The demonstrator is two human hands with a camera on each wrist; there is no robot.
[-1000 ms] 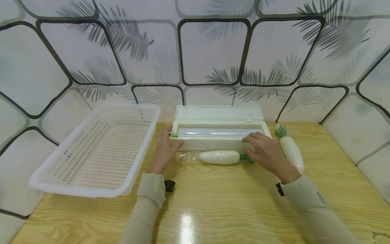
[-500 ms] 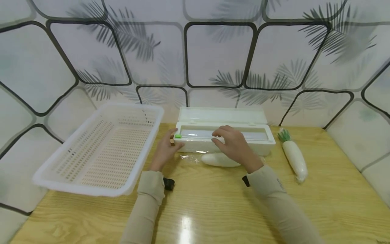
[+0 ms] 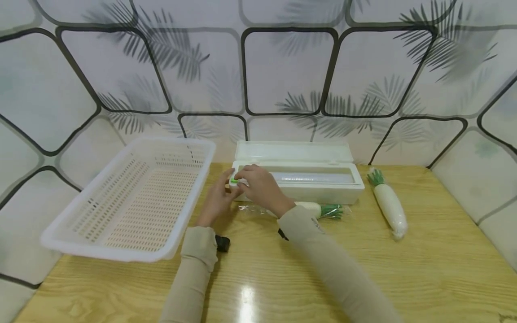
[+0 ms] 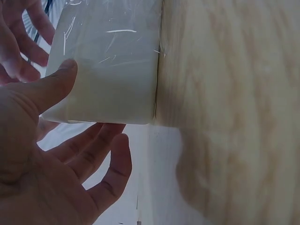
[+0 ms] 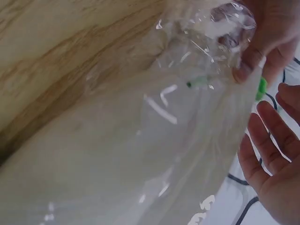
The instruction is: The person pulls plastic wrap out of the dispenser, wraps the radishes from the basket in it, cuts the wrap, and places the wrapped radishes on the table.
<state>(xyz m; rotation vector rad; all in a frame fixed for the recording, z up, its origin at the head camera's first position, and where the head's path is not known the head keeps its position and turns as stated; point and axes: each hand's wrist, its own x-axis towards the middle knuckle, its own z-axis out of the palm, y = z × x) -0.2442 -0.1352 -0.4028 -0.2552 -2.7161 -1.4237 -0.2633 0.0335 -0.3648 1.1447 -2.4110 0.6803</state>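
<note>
A white cling film dispenser stands near the wall with its lid raised and a film roll inside. My left hand grips its left end, thumb on the front face and fingers around the end, as the left wrist view shows. Close to the green cutter slider is my right hand; its fingers look loosely bent and apart from the slider in the right wrist view. In front of the dispenser lies a white radish with green leaves, on clear film, partly hidden by the right arm.
On the left stands a white plastic basket with perforated walls. Another radish, wrapped in film, lies to the right of the dispenser. Patterned wall covering rises behind the wooden table.
My right hand has travelled left along the dispenser, from its right end to the slider at its left end. The left hand keeps its hold there. The front radish's leaves show again.
</note>
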